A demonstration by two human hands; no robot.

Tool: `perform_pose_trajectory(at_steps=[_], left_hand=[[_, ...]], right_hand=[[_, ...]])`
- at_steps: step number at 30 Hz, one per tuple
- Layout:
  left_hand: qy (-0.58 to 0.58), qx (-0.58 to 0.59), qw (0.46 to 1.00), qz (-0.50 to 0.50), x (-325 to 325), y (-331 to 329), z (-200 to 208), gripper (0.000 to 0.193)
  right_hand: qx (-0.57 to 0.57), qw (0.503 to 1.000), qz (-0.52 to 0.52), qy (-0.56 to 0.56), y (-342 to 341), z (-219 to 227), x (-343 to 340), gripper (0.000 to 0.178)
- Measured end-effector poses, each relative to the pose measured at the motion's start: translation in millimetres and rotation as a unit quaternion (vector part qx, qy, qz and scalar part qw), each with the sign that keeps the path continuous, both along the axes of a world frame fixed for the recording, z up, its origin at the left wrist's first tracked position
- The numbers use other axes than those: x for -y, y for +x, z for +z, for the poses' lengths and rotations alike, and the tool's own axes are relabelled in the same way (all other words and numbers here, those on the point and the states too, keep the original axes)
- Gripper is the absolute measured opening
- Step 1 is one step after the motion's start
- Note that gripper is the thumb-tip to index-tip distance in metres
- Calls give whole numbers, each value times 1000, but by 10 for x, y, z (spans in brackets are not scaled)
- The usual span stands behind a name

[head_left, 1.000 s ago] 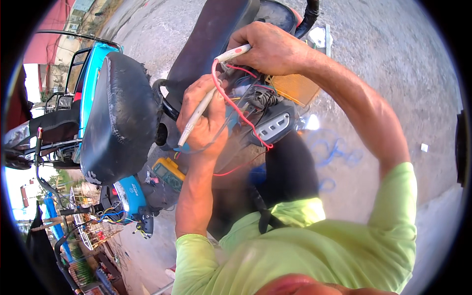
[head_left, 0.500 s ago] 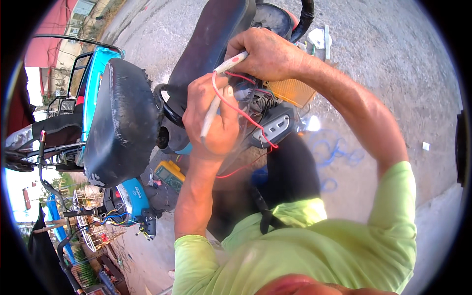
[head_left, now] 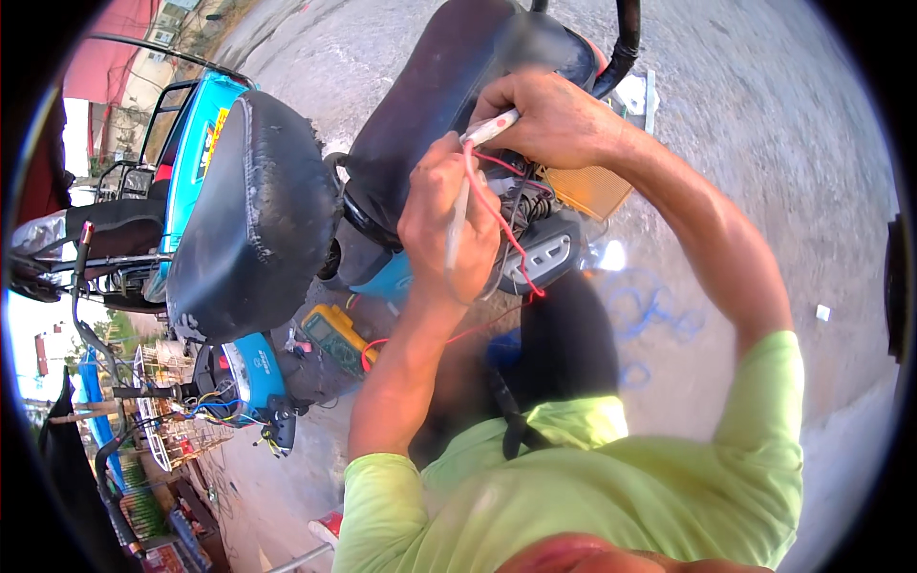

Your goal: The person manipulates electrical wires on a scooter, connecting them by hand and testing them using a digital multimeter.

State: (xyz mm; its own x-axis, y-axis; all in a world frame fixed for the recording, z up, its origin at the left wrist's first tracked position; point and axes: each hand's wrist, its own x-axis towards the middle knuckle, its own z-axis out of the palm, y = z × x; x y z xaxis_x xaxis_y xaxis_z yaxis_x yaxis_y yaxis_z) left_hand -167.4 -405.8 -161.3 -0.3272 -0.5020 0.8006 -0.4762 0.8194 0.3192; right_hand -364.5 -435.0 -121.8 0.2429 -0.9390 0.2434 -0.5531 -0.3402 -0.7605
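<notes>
My left hand [head_left: 447,227] is closed around a thin white probe [head_left: 457,225] that points down over the tail of a dark scooter [head_left: 435,105]. My right hand [head_left: 552,119] sits just above it and pinches a second white probe with a red tip [head_left: 493,127]. A red wire [head_left: 501,222] runs from the hands down past the grey tail-light housing [head_left: 544,256]. An orange lens [head_left: 588,189] lies right of the exposed wiring. A yellow multimeter [head_left: 334,334] rests low beside the scooter.
A blue scooter with a worn black seat [head_left: 250,222] stands close on the left, loose wires hanging at its rear [head_left: 215,406]. Blue cord [head_left: 650,310] lies on the concrete at right. More bikes and racks crowd the far left.
My left hand has risen toward my right hand, so both now meet over the tail wiring. The white probe in it has turned more upright.
</notes>
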Motion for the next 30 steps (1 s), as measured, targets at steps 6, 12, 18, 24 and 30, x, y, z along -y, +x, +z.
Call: perform_pose_trajectory(at_steps=[6, 12, 18, 24, 30], left_hand=[[-10, -26, 999, -28, 78, 45, -57, 21], [-5, -32, 999, -34, 75, 73, -49, 23], [-17, -52, 997, -47, 88, 63, -36, 22], [-27, -45, 997, -49, 89, 108, -21, 24], [-28, -46, 997, -51, 90, 123, -27, 22]], right_hand=[[154, 986, 11, 62, -76, 137, -116, 39], [169, 984, -29, -37, -165, 165, -167, 46], [108, 994, -4, 0, -93, 134, -251, 36], [140, 987, 76, 5, -155, 29, -202, 23], [128, 988, 79, -42, -163, -70, -145, 27]])
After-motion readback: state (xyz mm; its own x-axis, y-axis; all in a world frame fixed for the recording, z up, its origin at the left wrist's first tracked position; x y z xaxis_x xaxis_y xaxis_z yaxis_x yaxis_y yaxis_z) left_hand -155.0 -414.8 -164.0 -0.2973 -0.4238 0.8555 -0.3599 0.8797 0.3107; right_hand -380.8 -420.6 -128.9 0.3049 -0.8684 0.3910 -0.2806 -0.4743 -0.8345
